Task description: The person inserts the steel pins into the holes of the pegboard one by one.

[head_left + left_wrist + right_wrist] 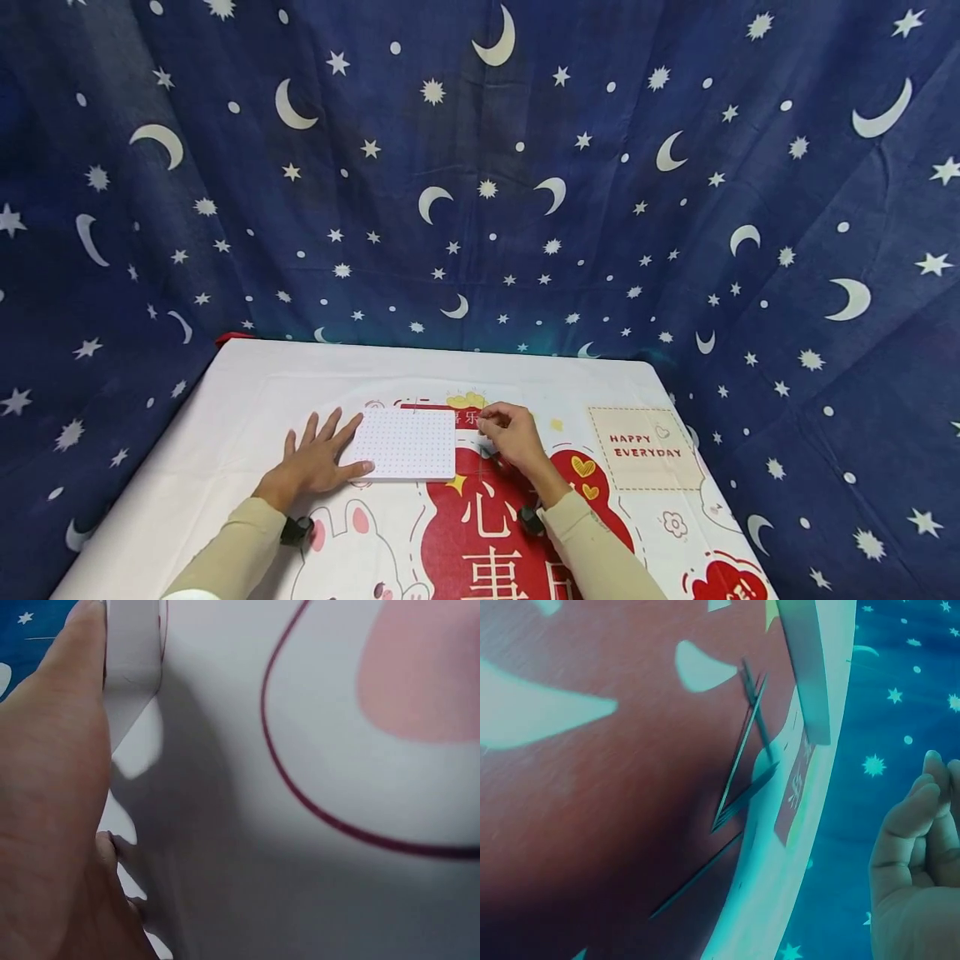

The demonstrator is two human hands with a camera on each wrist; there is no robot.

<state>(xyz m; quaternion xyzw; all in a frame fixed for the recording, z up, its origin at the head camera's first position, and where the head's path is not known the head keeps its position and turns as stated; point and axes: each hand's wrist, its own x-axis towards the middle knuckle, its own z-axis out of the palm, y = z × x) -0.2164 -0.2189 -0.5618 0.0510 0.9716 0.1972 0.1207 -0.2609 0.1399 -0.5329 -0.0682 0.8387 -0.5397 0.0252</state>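
Observation:
A white block (405,443) with a grid of small dots lies on the table cloth. My left hand (317,462) rests at its left side, fingers spread, the thumb along the near left corner. One thin needle (416,406) stands upright at the block's far edge. Just right of the block, my right hand (512,433) pinches what looks like another thin needle (483,403) between thumb and fingertips. In the right wrist view, several dark needles (739,754) lie on the red print below that hand; the needle between the fingertips cannot be made out there.
The white table cloth (270,375) carries red and cartoon prints, among them a beige "HAPPY EVERYDAY" panel (643,450) at the right. A dark blue curtain (480,250) with moons and stars hangs behind the table and along both sides.

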